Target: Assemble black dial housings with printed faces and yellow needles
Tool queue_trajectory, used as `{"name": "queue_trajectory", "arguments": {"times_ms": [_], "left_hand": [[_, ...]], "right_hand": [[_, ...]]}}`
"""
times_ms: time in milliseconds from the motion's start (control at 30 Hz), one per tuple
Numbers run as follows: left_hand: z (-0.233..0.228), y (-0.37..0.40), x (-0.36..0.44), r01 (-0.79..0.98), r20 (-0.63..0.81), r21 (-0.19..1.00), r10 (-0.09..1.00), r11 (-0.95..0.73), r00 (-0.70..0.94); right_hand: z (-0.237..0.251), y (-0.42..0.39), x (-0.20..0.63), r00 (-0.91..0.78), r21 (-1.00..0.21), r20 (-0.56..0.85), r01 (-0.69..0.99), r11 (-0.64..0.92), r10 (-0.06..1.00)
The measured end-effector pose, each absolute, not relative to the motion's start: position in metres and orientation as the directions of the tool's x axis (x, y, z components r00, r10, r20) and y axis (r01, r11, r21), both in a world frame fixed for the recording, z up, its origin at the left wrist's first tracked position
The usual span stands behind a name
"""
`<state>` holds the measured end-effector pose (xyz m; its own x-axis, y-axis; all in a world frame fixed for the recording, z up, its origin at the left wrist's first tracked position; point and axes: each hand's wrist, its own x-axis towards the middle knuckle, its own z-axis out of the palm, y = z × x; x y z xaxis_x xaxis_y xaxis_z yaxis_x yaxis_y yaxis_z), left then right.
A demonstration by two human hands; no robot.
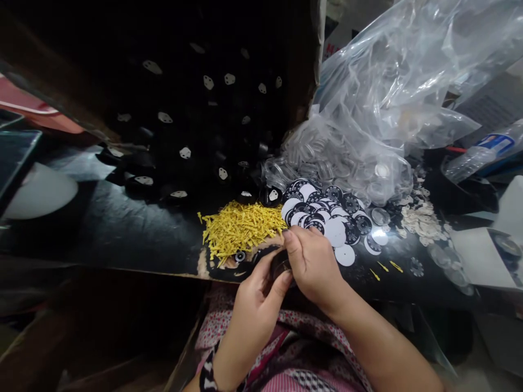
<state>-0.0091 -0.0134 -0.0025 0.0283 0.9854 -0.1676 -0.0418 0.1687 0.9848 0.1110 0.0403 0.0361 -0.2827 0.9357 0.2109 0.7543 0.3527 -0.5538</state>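
Both hands meet at the near edge of the table [122, 228], just above the person's lap. The left hand [255, 296] is closed around a small dark round part [281, 267], cupping it from below with the thumb pressed on its rim. The right hand [312, 261] comes over the top, its fingers curled down onto the same part, pinching at its upper face. Most of the part is hidden between the fingers, so its exact shape cannot be told.

Just beyond the hands, to the left, lies a heap of yellow pins [241, 226]; a few stray ones rest to the right of the hands. One small ring-like piece [240, 256] sits at the near foot of the heap. To the right of the heap and touching it is a spread of dials [327, 215], some showing a dark printed face, others a blank white back. Farther right stands a clear bag [368, 147] full of transparent lenses, slumped open toward the dials, and beside it a scatter of pale scraps [420, 220]. At the far left a box [183, 109] holds many black parts with white labels.

The held part looks light and rigid, likely moulded plastic, small enough to slip from a loose grip. Taking it by the rim between thumb and forefinger, as the left hand does, seems the safest hold, leaving its face free for the right fingers
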Motion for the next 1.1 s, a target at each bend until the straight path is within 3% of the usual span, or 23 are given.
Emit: {"name": "queue_trajectory", "arguments": {"times_ms": [167, 267, 333, 367, 433, 533, 633, 733, 833, 933, 1033, 1100], "left_hand": [[0.005, -0.018, -0.021, -0.05, -0.235, 0.971, 0.97, 0.232, -0.063], [0.0, -0.039, -0.053, -0.044, -0.347, 0.937, 0.938, 0.346, -0.019], [-0.008, -0.06, -0.085, 0.034, -0.371, 0.926, 0.921, 0.377, -0.117], [-0.011, -0.068, -0.102, 0.107, -0.32, 0.927, 0.908, 0.359, -0.269], [-0.015, -0.074, -0.131, 0.374, -0.068, 0.887, 0.877, 0.272, -0.475], [-0.009, -0.042, -0.151, 0.644, 0.223, 0.76, 0.895, 0.087, -0.385], [0.004, 0.024, -0.152, 0.699, 0.308, 0.715, 0.904, -0.015, -0.296], [0.013, 0.082, -0.152, 0.718, 0.35, 0.695, 0.893, -0.046, -0.282], [0.015, 0.103, -0.152, 0.663, 0.329, 0.747, 0.893, -0.046, -0.309], [0.018, 0.09, -0.147, 0.495, 0.244, 0.869, 0.885, -0.019, -0.396], [0.022, 0.061, -0.131, 0.166, 0.056, 0.986, 0.868, 0.031, -0.493], [0.022, 0.041, -0.116, -0.099, -0.104, 0.993, 0.871, 0.064, -0.48]], "right_hand": [[0.029, 0.039, 0.093, -0.295, -0.656, 0.234, 0.655, 0.375, 0.926], [0.027, 0.04, 0.091, -0.4, -0.745, 0.114, 0.571, 0.345, 0.909], [0.027, 0.04, 0.095, -0.446, -0.805, 0.04, 0.516, 0.293, 0.894], [0.027, 0.04, 0.098, -0.436, -0.819, 0.016, 0.511, 0.262, 0.9], [0.028, 0.039, 0.099, -0.405, -0.815, 0.0, 0.53, 0.236, 0.914], [0.029, 0.034, 0.091, -0.518, -0.793, 0.018, 0.514, 0.328, 0.855], [0.028, 0.03, 0.087, -0.602, -0.783, 0.053, 0.47, 0.407, 0.797], [0.022, 0.029, 0.1, -0.522, -0.806, 0.068, 0.473, 0.355, 0.85], [0.018, 0.024, 0.117, -0.43, -0.827, 0.028, 0.497, 0.262, 0.902], [0.027, 0.013, 0.13, -0.413, -0.801, -0.039, 0.557, 0.219, 0.91], [0.039, 0.01, 0.14, -0.446, -0.74, -0.095, 0.629, 0.237, 0.89], [0.038, 0.016, 0.152, -0.388, -0.669, -0.125, 0.712, 0.211, 0.913]]}}
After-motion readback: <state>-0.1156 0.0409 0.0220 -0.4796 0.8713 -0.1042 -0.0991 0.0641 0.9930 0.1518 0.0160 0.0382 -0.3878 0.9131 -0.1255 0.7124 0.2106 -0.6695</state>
